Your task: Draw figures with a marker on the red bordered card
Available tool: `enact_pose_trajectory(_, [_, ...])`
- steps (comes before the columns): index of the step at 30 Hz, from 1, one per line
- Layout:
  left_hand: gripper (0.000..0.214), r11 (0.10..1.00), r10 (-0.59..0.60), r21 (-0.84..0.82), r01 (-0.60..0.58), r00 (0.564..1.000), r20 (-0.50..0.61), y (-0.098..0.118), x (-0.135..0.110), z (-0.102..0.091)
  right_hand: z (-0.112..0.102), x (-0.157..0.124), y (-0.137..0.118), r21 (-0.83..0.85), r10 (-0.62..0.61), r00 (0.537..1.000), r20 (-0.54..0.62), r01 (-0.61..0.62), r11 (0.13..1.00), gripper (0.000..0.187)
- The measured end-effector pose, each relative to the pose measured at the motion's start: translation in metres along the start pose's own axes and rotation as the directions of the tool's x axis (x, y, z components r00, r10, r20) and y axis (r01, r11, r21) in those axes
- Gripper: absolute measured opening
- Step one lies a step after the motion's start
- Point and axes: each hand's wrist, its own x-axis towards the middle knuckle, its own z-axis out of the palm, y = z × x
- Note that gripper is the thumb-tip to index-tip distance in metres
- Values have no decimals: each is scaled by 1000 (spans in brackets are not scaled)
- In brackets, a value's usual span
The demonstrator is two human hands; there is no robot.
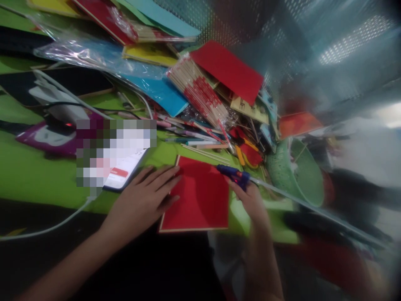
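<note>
A square red card [200, 196] with thin pale strips along its left and bottom edges lies at the front of the green table. My left hand [150, 190] rests at its left side, fingers spread, the fingertips touching the card's left edge. In my right hand [252, 202] is a dark blue glue gun [233, 173], my fingers wrapped round it. Its nozzle points left over the card's upper right corner. A long translucent glue stick [291, 196] runs out of its back toward the lower right. Whether the nozzle touches the card I cannot tell.
Beside my left hand lies a lit phone [120, 173], partly pixelated, with a white cable [73, 219]. Behind are bundled wooden sticks [200, 92], coloured sheets, pens and orange-handled scissors [247, 154]. A green basket [308, 175] stands at the right.
</note>
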Motion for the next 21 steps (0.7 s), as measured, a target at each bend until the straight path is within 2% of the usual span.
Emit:
enact_pose_trajectory(8, [45, 998, 43, 40, -42, 999, -23, -2, -1, 2, 5, 1, -4, 69, 23, 1000, -2, -23, 997, 42])
enact_pose_trajectory(14, [48, 996, 49, 74, -47, 999, -22, -2, -1, 2, 8, 4, -5, 61, -23, 1000, 11, 23, 998, 43])
enact_pose_trajectory(21, [47, 998, 41, 42, -39, 999, -36, -1, 0, 2, 4, 1, 0, 35, 20, 1000, 8, -20, 999, 49])
